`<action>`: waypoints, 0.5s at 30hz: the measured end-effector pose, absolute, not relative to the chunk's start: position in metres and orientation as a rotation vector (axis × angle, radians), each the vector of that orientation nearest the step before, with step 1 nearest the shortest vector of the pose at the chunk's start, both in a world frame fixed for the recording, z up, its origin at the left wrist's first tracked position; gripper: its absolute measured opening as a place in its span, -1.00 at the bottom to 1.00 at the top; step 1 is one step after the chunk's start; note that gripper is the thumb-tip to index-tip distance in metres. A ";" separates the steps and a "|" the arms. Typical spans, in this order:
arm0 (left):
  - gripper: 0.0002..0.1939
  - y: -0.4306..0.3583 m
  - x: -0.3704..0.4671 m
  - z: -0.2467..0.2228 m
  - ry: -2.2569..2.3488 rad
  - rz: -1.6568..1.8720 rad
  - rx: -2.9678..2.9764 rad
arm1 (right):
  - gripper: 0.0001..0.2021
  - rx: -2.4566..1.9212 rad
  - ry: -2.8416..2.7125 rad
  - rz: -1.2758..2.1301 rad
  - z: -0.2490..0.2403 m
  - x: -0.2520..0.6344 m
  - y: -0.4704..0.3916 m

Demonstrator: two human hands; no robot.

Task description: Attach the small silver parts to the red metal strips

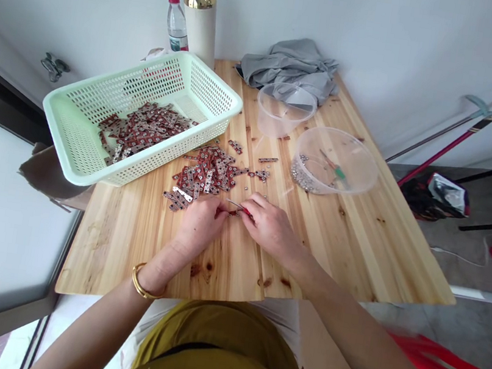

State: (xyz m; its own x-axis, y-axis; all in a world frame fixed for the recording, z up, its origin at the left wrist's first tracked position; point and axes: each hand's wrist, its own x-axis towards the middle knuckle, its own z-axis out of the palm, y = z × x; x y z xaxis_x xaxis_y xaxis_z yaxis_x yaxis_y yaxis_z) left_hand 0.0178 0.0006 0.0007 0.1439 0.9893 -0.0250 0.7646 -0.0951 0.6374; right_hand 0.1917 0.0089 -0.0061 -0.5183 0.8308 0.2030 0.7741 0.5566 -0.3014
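My left hand (203, 222) is closed, its thumb and fingertips pinching the end of a small reddish-brown strip with metal terminals (233, 213) just above the table. My right hand (268, 225) is closed on a thin tool with a red handle (247, 212), which looks like a small screwdriver. Its slim metal shaft points left toward the strip; the fingers hide part of both. Beyond my left hand lies a loose pile of similar terminal strips (208, 173), some touching that hand. A few tiny metal pieces lie near my right fingertips.
A pale green basket (136, 177) holding more strips stands at the left. To the right, a clear round tub (360, 164) contains small metal parts and a green-handled tool. Behind are another clear tub (269, 120), grey cloth (292, 62), a flask (202, 27) and a bottle (177, 20).
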 end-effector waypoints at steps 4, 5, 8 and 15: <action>-0.88 0.000 0.017 -0.001 1.719 0.566 1.935 | -0.81 -1.278 -2.529 0.078 -0.008 0.191 0.002; -0.88 0.000 0.017 -0.003 1.736 0.563 1.943 | -0.80 -1.266 -2.537 0.028 -0.009 0.191 0.000; -0.88 0.000 0.017 -0.005 1.742 0.574 1.964 | -0.79 -1.247 -2.541 -0.078 -0.013 0.192 -0.005; -0.87 -0.001 0.017 -0.005 1.726 0.608 1.976 | -0.83 -1.299 -2.548 0.086 -0.009 0.188 -0.005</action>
State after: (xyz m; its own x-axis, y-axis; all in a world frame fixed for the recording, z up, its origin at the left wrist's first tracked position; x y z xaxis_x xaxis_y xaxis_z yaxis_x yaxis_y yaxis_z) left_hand 0.0174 -0.0014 -0.0054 0.1223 0.9918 0.0367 0.7959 -0.1201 0.5934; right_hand 0.1883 -0.0046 -0.0091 -0.5567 0.8012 0.2197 0.7845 0.5940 -0.1782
